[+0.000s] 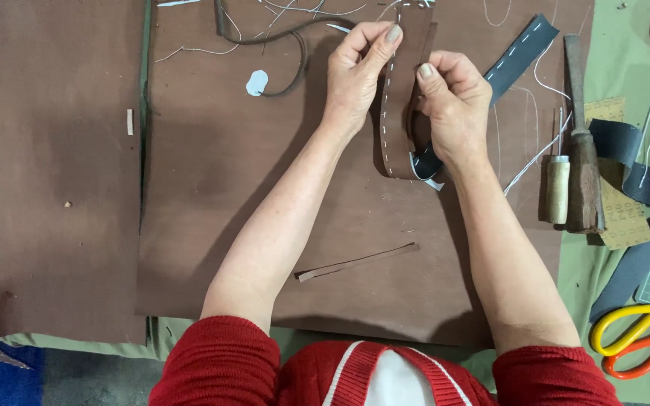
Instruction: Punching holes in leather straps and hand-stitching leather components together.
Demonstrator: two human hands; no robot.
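**Stitched leather strap held between two hands above a brown leather sheet**

The brown leather strap [398, 105] runs with its long axis from twelve to six o'clock, upper end leaving the frame at twelve, lower end curling back under itself. A row of white stitches follows its left edge; the surface is matte and smooth. The left hand [355, 75] pinches the strap's upper part between thumb and closed fingers. The right hand [453, 101], at three o'clock of the strap, is closed on its right edge, thumb on top. A dark grey stitched strip [517, 56] emerges from behind the right hand toward one o'clock. Both hands hover over a large flat brown leather sheet [265, 210]. At three o'clock lie two wooden-handled awls [584, 173] on sandpaper; at five o'clock, yellow-and-orange-handled scissors [633, 338]. A narrow leather offcut [355, 262] lies at six o'clock.
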